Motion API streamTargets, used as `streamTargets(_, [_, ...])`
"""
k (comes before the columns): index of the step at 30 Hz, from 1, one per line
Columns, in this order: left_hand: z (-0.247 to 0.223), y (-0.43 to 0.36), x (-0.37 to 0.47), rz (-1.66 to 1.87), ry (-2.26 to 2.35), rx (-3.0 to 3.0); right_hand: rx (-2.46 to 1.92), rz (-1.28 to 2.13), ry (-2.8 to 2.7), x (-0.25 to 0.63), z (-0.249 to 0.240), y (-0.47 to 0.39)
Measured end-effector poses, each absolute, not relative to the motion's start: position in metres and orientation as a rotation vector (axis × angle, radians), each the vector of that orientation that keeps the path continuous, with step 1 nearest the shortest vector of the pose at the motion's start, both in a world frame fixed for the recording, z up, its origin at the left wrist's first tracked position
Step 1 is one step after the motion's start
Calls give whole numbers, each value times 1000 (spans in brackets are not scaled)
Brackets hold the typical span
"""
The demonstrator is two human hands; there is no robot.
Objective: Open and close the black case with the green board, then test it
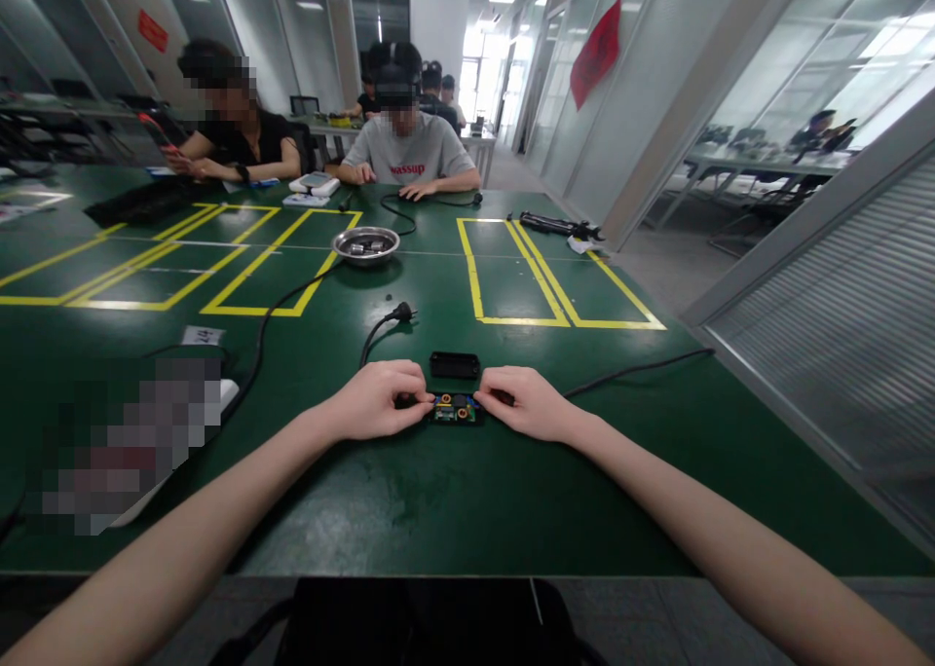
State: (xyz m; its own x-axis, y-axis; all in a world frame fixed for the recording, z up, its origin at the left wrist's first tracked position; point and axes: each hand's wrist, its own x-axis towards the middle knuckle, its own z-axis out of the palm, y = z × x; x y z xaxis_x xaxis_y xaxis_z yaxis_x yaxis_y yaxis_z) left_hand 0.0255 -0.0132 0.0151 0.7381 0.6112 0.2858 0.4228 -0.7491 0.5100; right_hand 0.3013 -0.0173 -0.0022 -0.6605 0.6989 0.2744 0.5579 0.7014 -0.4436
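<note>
A small black case holding a circuit board (456,408) with copper-coloured coils lies on the green table. My left hand (384,399) pinches its left end between thumb and fingers. At the opposite end, my right hand (527,403) has its fingertips closed on the board's edge or the cable there; which of these is hidden. Just beyond the board sits an empty black cover (454,364), its hollow side up. A black plug (401,313) on a cable rests past my left hand.
A metal bowl (366,245) with small metal parts stands further back. At the left lies a blurred white-edged object (228,393) beside a cable. A tripod (559,226) is at the back right. Two people sit across the green table (467,510).
</note>
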Motion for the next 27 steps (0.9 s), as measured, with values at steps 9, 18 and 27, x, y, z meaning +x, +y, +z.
streamTargets(9, [20,-19,30,547,689,2971,-1030,276,-2580,299,1,-19])
streamTargets(18, [3,-14,36,813,982,2596,-1067,308,-2284,301,-10,-11])
streamTargets(27, [-7,-10,42,751,1194,2540,-1104,418,-2212,301,-20,3])
